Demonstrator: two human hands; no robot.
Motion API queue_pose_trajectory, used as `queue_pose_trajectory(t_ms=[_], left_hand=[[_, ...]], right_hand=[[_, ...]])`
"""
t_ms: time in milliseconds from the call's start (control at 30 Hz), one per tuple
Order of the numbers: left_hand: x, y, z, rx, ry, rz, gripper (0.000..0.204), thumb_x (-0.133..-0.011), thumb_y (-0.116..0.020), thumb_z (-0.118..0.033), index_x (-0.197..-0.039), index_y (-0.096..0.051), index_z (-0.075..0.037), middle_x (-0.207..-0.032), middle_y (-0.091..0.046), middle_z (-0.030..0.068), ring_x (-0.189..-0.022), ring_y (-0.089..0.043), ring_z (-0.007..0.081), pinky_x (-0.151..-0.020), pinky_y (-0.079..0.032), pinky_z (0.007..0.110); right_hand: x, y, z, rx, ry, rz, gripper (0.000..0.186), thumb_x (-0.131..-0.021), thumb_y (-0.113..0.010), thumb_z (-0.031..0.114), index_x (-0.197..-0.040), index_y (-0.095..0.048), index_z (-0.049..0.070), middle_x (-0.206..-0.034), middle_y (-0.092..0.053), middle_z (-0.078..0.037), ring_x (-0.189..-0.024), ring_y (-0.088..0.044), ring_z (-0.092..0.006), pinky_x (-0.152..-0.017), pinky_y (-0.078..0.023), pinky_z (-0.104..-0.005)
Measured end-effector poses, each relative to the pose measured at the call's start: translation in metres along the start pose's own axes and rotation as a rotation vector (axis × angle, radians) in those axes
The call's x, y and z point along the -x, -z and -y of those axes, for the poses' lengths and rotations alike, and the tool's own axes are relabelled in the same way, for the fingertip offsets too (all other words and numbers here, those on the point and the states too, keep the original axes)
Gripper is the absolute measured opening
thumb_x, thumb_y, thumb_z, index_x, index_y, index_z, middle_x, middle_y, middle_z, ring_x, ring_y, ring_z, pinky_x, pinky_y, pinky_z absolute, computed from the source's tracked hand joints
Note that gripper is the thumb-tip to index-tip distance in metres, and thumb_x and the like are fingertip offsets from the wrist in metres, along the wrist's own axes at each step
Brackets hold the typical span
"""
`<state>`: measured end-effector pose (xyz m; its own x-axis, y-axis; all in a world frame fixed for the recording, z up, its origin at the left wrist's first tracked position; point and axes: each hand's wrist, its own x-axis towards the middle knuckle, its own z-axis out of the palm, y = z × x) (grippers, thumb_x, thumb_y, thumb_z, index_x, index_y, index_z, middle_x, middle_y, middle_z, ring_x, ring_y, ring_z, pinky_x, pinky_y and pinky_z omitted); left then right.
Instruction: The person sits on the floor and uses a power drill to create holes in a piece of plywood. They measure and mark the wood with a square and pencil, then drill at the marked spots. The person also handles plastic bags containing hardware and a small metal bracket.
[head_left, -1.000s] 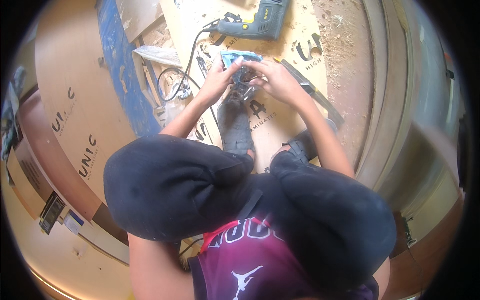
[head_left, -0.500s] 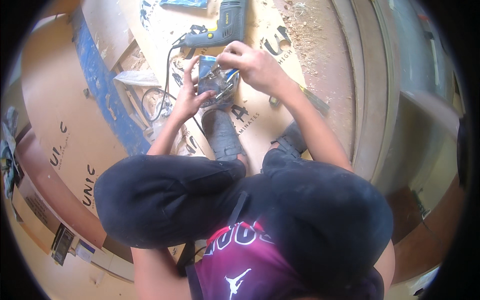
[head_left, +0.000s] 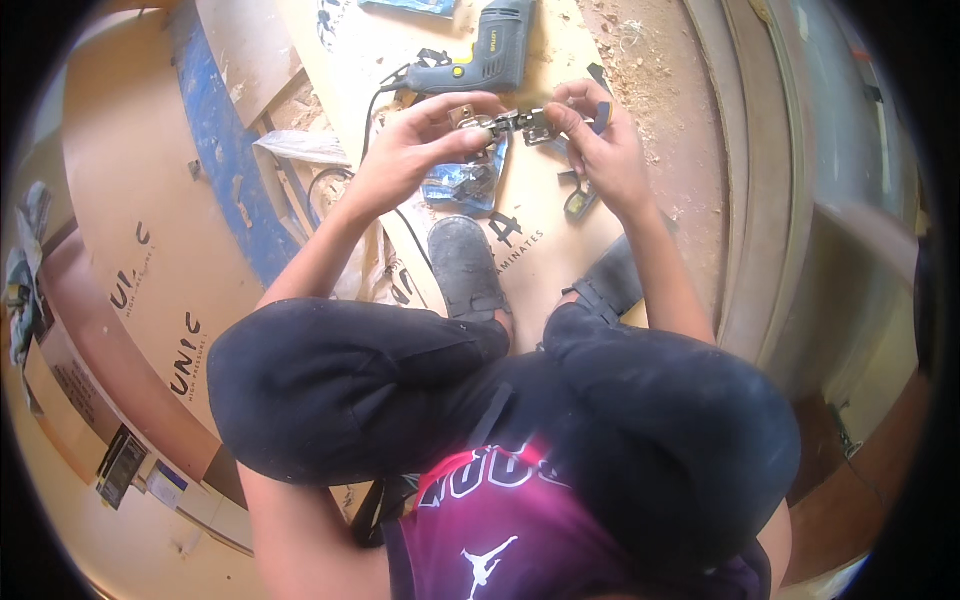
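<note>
A shiny metal cabinet hinge is stretched between my two hands, above the floor boards. My left hand has fingers and thumb closed on its left end. The other end is pinched by my right hand, where a small dark blue piece with a yellowish edge also shows by the fingers; its kind is unclear. Below the hinge lies a blue and clear plastic packet with metal parts inside, just beyond my left shoe. Neither hand touches the packet.
A grey corded power drill lies on the printed board beyond my hands. A black and yellow tool lies by my right wrist. Sawdust and shavings cover the floor at right. Clear plastic and a blue strip lie left.
The packet has left my left hand and now lies on the board. Both hands have come together around the hinge. The view has shifted slightly.
</note>
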<state>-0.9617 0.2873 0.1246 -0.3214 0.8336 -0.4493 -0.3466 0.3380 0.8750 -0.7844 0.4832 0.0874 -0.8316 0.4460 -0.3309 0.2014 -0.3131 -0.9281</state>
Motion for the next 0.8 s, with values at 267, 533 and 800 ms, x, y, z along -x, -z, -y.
queue_pose_trajectory(t_ms=[267, 533, 800], left_hand=[[-0.009, -0.007, -0.016, -0.224, -0.088, 0.008, 0.037, -0.102, -0.075, -0.015, -0.137, -0.07, -0.003, -0.133, -0.073, 0.0105, -0.117, -0.073, 0.0195, -0.1, -0.059, 0.034], [-0.005, -0.039, -0.022, -0.835, -0.529, 0.205, 0.042, -0.083, -0.085, 0.0, -0.122, -0.082, -0.016, -0.138, -0.07, 0.0087, -0.108, -0.074, 0.0218, -0.09, -0.063, 0.036], [-0.015, -0.019, -0.062, -1.206, -0.399, 0.454, 0.043, -0.09, -0.082, -0.012, -0.132, -0.076, -0.014, -0.15, -0.064, 0.011, -0.138, -0.06, 0.035, -0.114, -0.053, 0.048]], right_hand=[[0.004, 0.007, 0.012, -0.195, -0.247, 0.2, 0.038, -0.109, -0.068, 0.036, -0.133, -0.063, 0.007, -0.085, -0.063, 0.0, -0.052, -0.041, 0.0, -0.045, -0.033, -0.0185], [0.014, 0.041, -0.011, -0.399, -0.358, 0.286, 0.029, -0.105, -0.074, 0.021, -0.127, -0.065, 0.006, -0.078, -0.064, 0.004, -0.054, -0.039, 0.0006, -0.046, -0.031, -0.0173], [0.007, 0.126, -0.039, 0.083, -0.048, -0.067, 0.028, -0.095, -0.083, 0.014, -0.12, -0.072, 0.007, -0.085, -0.075, 0.0, -0.059, -0.045, -0.0002, -0.051, -0.032, -0.0197]])
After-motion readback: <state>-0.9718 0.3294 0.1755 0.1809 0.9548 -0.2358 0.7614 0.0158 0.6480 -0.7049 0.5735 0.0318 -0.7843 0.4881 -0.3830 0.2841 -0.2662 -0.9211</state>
